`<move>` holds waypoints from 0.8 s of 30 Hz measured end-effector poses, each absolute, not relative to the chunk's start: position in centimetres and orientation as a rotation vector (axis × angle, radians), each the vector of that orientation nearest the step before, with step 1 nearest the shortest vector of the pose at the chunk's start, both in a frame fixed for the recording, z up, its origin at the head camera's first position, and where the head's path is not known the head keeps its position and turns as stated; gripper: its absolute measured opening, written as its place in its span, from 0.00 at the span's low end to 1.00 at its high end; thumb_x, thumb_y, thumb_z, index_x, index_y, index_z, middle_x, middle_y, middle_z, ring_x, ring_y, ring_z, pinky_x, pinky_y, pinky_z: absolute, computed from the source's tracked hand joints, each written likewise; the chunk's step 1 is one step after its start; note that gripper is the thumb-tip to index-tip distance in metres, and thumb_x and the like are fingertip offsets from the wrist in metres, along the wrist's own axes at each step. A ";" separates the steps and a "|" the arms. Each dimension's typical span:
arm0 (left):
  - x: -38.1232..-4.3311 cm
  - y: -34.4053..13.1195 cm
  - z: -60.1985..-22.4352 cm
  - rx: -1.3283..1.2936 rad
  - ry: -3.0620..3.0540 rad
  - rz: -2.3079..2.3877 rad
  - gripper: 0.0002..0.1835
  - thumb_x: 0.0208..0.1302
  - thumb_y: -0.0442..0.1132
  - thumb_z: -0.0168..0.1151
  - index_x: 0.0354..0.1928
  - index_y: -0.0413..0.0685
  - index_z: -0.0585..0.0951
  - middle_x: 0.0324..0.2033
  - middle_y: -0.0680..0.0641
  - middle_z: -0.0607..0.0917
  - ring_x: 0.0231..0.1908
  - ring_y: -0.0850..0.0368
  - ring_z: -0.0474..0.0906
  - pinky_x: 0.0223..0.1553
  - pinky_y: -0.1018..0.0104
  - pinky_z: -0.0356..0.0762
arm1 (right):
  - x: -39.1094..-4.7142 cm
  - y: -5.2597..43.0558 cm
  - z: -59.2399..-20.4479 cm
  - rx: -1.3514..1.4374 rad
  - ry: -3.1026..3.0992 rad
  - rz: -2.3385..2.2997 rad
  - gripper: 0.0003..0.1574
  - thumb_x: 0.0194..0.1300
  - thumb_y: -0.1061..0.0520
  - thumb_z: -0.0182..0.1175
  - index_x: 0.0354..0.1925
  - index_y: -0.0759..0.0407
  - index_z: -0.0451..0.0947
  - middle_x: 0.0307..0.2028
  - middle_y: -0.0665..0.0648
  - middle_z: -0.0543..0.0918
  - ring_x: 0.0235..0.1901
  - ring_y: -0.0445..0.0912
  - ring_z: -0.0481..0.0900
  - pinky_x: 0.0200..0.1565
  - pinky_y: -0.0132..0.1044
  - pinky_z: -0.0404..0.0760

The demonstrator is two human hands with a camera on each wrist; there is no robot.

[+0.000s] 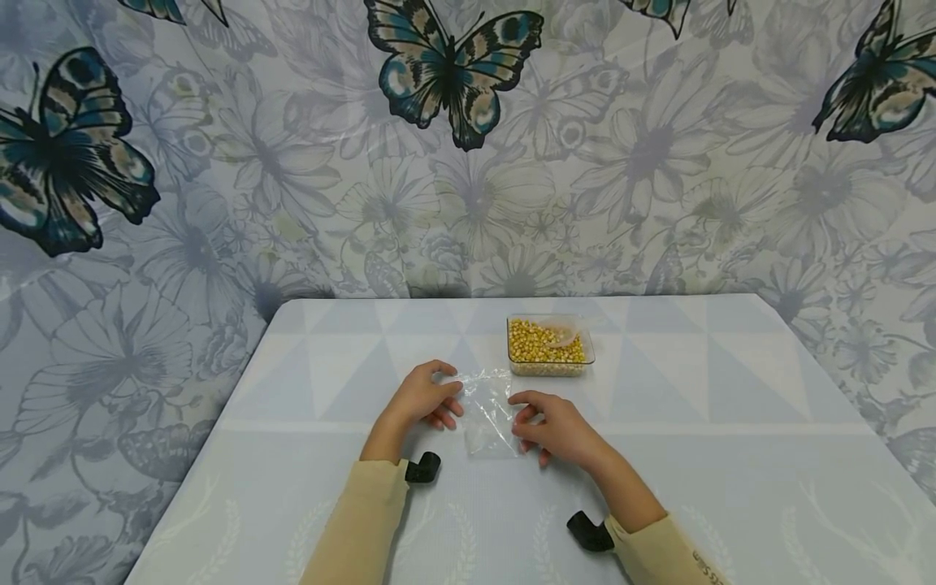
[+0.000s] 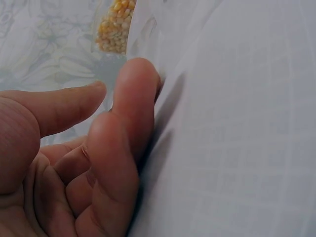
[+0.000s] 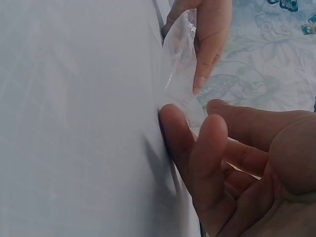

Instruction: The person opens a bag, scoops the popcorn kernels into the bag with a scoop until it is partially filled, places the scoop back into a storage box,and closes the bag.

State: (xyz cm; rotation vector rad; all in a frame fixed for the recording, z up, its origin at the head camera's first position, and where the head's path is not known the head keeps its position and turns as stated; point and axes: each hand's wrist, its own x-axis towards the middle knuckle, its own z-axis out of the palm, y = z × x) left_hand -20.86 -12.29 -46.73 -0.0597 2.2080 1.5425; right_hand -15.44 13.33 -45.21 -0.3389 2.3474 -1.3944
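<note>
Two bare hands reach in from the near edge of a pale patterned table (image 1: 658,479), one on each side of a single clear plastic bag (image 1: 491,422). The left hand (image 1: 426,396) angles inward at the bag's left edge, fingers bent softly, the thumb held apart from them with a modest gap. The right hand (image 1: 552,426) slants in from the lower right, its fingertips at the bag's right edge; its fingers are also loosely bent, with a narrow gap to the thumb. Neither grips anything; whether the fingertips touch the plastic is hard to tell.

The bag is on the table between the hands, its long axis running away from the person, with creases that catch the light. Just beyond its far end, slightly right, sits one clear rectangular container (image 1: 547,370), longer from side to side, filled with yellow kernels (image 1: 528,344), too many to count. One translucent piece (image 1: 561,335) lies among them. Two cream sleeves (image 1: 358,520) cover the forearms, with one black attachment (image 1: 423,468) at each cuff.
</note>
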 end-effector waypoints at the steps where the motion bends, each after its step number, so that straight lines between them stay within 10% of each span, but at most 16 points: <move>1: -20.9 -12.3 -46.8 -0.060 2.210 1.540 0.21 0.71 0.43 0.59 0.63 0.46 0.72 0.25 0.42 0.89 0.17 0.53 0.84 0.19 0.64 0.79 | -15.4 13.3 -45.2 -0.337 2.347 -1.395 0.26 0.66 0.62 0.63 0.62 0.60 0.74 0.39 0.57 0.83 0.25 0.45 0.85 0.20 0.43 0.82; 24: -20.7 -12.3 -46.6 -0.073 2.224 1.570 0.09 0.70 0.35 0.53 0.44 0.36 0.79 0.22 0.43 0.87 0.14 0.57 0.80 0.18 0.66 0.79 | -15.4 13.2 -45.3 -0.341 2.342 -1.427 0.23 0.66 0.60 0.63 0.59 0.60 0.76 0.41 0.59 0.83 0.25 0.44 0.83 0.20 0.43 0.82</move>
